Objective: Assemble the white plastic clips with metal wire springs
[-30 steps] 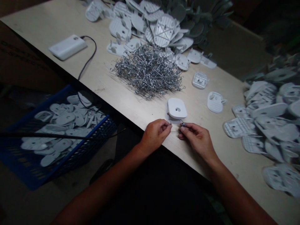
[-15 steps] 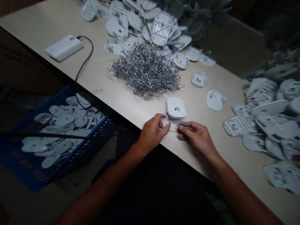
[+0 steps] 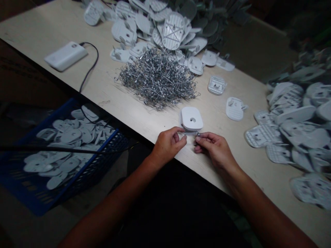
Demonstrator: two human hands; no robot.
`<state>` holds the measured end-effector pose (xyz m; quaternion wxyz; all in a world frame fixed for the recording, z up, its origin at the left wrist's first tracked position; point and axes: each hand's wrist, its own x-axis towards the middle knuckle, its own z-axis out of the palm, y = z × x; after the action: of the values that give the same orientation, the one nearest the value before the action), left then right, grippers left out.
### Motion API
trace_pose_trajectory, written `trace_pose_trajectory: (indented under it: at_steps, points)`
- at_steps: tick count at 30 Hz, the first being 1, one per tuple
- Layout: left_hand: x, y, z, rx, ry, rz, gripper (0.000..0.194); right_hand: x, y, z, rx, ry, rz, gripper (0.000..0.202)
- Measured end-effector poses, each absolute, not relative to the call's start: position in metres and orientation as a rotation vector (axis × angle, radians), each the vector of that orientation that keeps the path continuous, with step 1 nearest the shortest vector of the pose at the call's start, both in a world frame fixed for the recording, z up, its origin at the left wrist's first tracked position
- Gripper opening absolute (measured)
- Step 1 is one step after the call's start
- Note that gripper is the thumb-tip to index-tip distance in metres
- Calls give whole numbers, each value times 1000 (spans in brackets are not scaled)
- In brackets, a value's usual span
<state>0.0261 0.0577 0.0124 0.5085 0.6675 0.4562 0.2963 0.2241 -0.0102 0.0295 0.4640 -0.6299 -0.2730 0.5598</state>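
Item, white plate (image 3: 192,112): rounded, with a hole, face up over a second pale piece; on the tabletop (image 3: 103,91), near the front edge.
Item, metal wire piece (image 3: 198,134): at the plate's near side, its far end partly hidden by fingers.
Right hand (image 3: 214,144): thumb and forefinger pinched on the wire piece's right end.
Left hand (image 3: 168,143): thumb and forefinger at the plate's near left corner; whether they grip the wire piece cannot be told.
Front edge: slanting from upper left to lower right, passing just beneath both hands.
Heap of metal wires (image 3: 159,81): beyond the plate, a narrow strip of tabletop between.
Two loose plates (image 3: 235,108): right of the heap, apart from each other.
Right pile (image 3: 294,131): white plates, a broader strip separating it from the right hand.
Back pile (image 3: 173,32): similar plates, directly behind the heap.
Blue crate (image 3: 26,194): below the edge, left, holding plates.
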Motion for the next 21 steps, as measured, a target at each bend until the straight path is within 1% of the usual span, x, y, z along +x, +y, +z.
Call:
trace_pose_trajectory:
  at_steps: [4, 13, 19, 21]
  points:
    - [25, 68, 14, 1674, 1092, 684, 24, 225, -5, 31, -1544, -611, 1400, 47]
    - [25, 85, 15, 1726, 1073, 595, 24, 224, 0, 33, -1533, -518, 1429, 47]
    - [18, 65, 26, 1792, 1086, 502, 21, 226, -20, 39, -1506, -458, 1544, 46]
    - [13, 56, 31, 1831, 1110, 478, 26, 227, -31, 43, -1503, -431, 1603, 44]
